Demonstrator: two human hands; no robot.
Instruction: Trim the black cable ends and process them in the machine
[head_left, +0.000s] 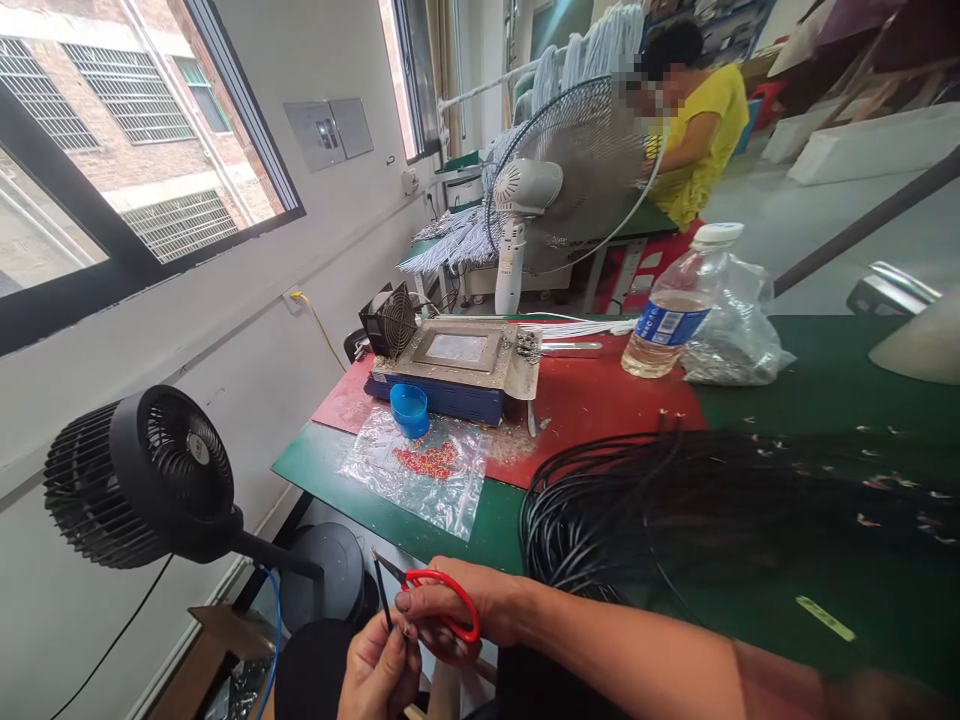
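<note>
Nearest the camera, at the bottom edge, both hands work below the front edge of the desk (pixel 330 470). Left hand (pixel 379 675): fingers pinched around a thin black wire (pixel 382 595), which stands nearly upright out of the grip. Right hand (pixel 457 610): fingers closed through the loop of the red-handled scissors (pixel 442 598), the short blades pointing up and left, with their tips just beside the wire; whether the blades touch it cannot be told.

Far left, off the desk: a black fan (pixel 142 475) on a stand, facing right, with a blue cable (pixel 276 620) hanging below it.

On the desk, left part: a clear plastic bag (pixel 412 470) lying flat with small red pieces (pixel 427 460) scattered on it, and a blue cap (pixel 410 410) at its back edge. Behind it, on a red mat (pixel 600 400), sits a blue-based device with a metal top plate (pixel 457 360); a small black cooling fan (pixel 390 320) stands at its left rear corner.

Centre: a white pedestal fan (pixel 562 180) stands behind the mat. A large coil of black wire (pixel 675 510) lies on the green surface, just right of the hands.

Right: a plastic bottle (pixel 679 305), partly filled with yellowish liquid, stands touching a crumpled clear bag (pixel 739 335). A yellow strip (pixel 825 618) lies near the front edge.

Background: a person in a yellow top (pixel 705 130) sits at another bench.
</note>
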